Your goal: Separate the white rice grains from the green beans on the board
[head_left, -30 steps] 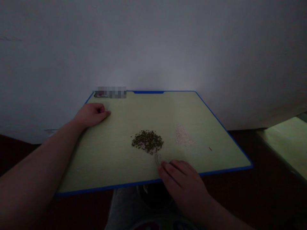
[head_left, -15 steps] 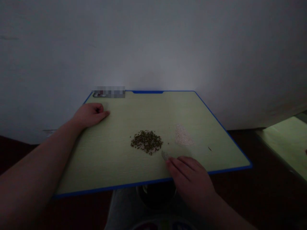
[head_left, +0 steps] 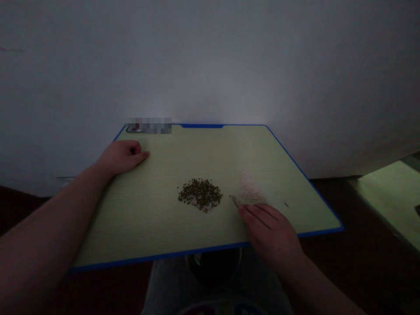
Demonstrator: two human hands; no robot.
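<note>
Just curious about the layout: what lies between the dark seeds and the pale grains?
Seen from the head camera, between the dark seeds and the pale grains lies a small pale implement, at the fingertips of the right hand.

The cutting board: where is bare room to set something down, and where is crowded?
The widest bare patch on the cutting board lies between the left hand and the dark seed pile. Another lies beyond both piles, by the far edge. It is crowded where the right hand nears the pale pile.
</note>
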